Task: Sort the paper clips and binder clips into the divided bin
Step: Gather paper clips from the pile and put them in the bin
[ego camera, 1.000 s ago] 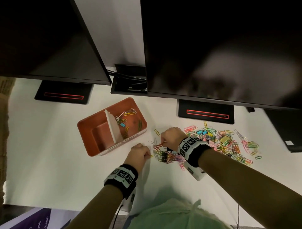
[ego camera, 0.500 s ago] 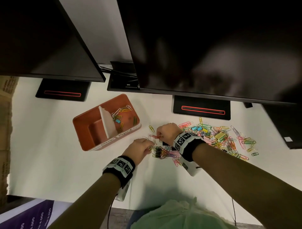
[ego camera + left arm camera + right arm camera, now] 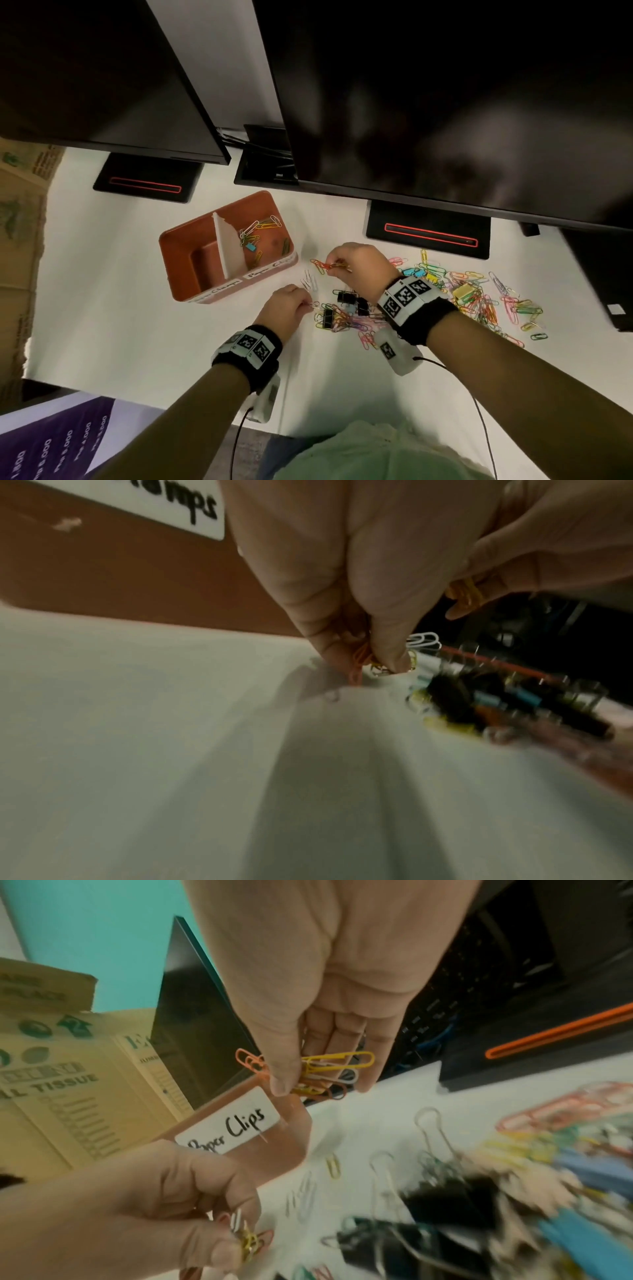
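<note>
An orange divided bin [image 3: 178, 274] stands left of centre on the white desk; its right compartment holds several paper clips [image 3: 260, 229], its left one looks bare. My right hand [image 3: 356, 263] is lifted near the bin's right corner and pinches a bunch of yellow, orange and white paper clips [image 3: 325, 1072]. My left hand [image 3: 287, 308] is low on the desk and pinches several small paper clips [image 3: 250, 1240] [image 3: 359, 658]. Black binder clips [image 3: 346, 298] lie between the hands. A spread of coloured paper clips [image 3: 479, 298] lies to the right.
Two dark monitors [image 3: 445, 102] overhang the back of the desk on black stands [image 3: 428, 229]. A cardboard tissue box [image 3: 68, 1074] is at the far left. The bin's front wall carries white labels [image 3: 229, 1123]. The desk edge runs near my body.
My right hand has risen from the pile with a bunch of paper clips and moved toward the bin. My left hand stays low, still pinching clips.
</note>
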{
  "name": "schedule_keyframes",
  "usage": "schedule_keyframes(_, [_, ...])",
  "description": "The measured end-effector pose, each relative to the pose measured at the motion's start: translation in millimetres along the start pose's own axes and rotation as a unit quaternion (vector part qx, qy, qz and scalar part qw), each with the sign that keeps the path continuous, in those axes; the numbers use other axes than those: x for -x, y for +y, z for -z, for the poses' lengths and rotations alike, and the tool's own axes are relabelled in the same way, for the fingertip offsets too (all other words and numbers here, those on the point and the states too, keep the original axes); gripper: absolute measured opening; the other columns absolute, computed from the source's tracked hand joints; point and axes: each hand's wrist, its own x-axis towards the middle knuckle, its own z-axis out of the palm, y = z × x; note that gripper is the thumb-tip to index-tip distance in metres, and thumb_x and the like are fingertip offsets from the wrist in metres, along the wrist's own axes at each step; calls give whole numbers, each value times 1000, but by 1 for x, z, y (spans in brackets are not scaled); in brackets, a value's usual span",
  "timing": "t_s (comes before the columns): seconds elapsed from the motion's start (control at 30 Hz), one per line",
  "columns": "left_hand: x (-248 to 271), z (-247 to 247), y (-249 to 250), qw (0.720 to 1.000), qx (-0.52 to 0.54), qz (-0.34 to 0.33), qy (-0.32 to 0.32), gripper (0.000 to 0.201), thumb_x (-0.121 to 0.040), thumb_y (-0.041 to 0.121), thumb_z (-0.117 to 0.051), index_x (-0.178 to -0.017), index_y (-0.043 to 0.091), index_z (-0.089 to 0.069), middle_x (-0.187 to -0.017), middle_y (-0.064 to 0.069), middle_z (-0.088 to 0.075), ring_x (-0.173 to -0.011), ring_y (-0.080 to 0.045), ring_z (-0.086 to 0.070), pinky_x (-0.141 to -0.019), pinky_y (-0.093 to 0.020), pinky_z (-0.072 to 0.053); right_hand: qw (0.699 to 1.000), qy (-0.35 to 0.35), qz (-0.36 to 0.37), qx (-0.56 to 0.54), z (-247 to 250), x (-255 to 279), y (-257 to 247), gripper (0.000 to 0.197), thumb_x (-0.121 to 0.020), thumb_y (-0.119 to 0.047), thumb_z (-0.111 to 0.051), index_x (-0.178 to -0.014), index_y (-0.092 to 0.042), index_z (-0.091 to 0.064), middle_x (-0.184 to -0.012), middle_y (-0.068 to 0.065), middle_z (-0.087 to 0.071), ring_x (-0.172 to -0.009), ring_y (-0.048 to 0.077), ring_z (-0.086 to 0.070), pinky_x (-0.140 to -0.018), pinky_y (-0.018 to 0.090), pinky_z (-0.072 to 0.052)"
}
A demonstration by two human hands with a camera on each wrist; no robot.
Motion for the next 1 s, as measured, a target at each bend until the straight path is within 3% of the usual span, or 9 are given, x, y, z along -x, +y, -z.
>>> schedule_keyframes(0.17, [22, 49, 17, 990, 66, -38, 115, 5, -86, 13, -63, -86, 9, -64, -79, 3, -56, -66, -9, -49, -65, -21, -41, 997, 50, 35, -36, 15, -9, -36, 12, -88, -19, -61, -98, -14, -66, -95, 3, -63, -86, 17, -59, -81, 28, -48])
schedule_keyframes(0.23, [24, 77, 20, 982, 77, -39, 171, 2, -84, 13, -64, -83, 11, -63, -77, 4, -55, -64, -6, -49, -61, -9, -38, 995, 68, 39, -63, 18, -20, -56, 11, -88, -18, -61, -97, -15, -65, -93, -1, -60, -85, 14, -57, -80, 24, -46])
schedule_keyframes(0.33, [13, 111, 17, 974, 76, -2, 215, 2, -83, 13, -66, -83, 12, -64, -76, 5, -58, -63, 3, -49, -62, -7, -38, 992, 86, 29, -86, 16, -41, -84, 14, -87, -18, -63, -101, -17, -64, -100, 0, -62, -88, 12, -54, -81, 21, -42])
schedule_keyframes(0.47, [-4, 128, 6, 978, 121, 77, 151, 19, -81, 15, -69, -100, 14, -65, -93, 5, -62, -81, -7, -58, -84, -23, -48, 994, 75, -2, -80, 6, -70, -110, 23, -87, -16, -62, -110, -15, -62, -109, 6, -64, -96, 17, -59, -89, 29, -48])
schedule_keyframes(0.53, [-4, 131, -4, 985, 93, 76, 128, 32, -79, 16, -71, -110, 16, -63, -102, 7, -55, -92, -9, -54, -91, -23, -43, 996, 46, -23, -78, -1, -84, -114, 32, -88, -16, -61, -120, -15, -57, -116, 7, -65, -105, 20, -61, -95, 29, -48])
schedule_keyframes(0.67, [16, 139, -35, 979, 77, 75, 174, 26, -73, 21, -75, -95, 21, -61, -97, 8, -52, -83, -9, -53, -76, -20, -43, 997, 29, -39, -68, -14, -103, -110, 38, -89, -14, -59, -127, -16, -52, -124, 8, -61, -112, 22, -60, -101, 33, -46])
schedule_keyframes(0.77, [31, 132, -62, 981, 118, 105, 110, 27, -71, 28, -78, -87, 22, -57, -88, 5, -58, -78, -10, -56, -69, -20, -44, 999, 2, -34, -25, -27, -114, -107, 31, -89, -9, -56, -119, -17, -57, -121, 6, -59, -108, 22, -59, -96, 28, -45])
schedule_keyframes(0.87, [33, 122, -75, 995, 70, 66, 38, 14, -81, 29, -68, -81, 26, -55, -81, 7, -58, -76, -11, -57, -65, -13, -39, 996, -63, -44, 34, -46, -128, -106, 31, -88, -7, -52, -116, -19, -59, -121, 7, -56, -109, 25, -57, -96, 30, -45])
schedule_keyframes(1.0, [32, 120, -79, 997, 52, 32, 47, 4, -86, 21, -62, -81, 21, -60, -81, 8, -55, -74, -8, -52, -64, -11, -34, 984, -131, -53, 110, -63, -142, -108, 30, -87, -11, -52, -115, -13, -60, -119, 11, -58, -111, 29, -55, -94, 37, -46])
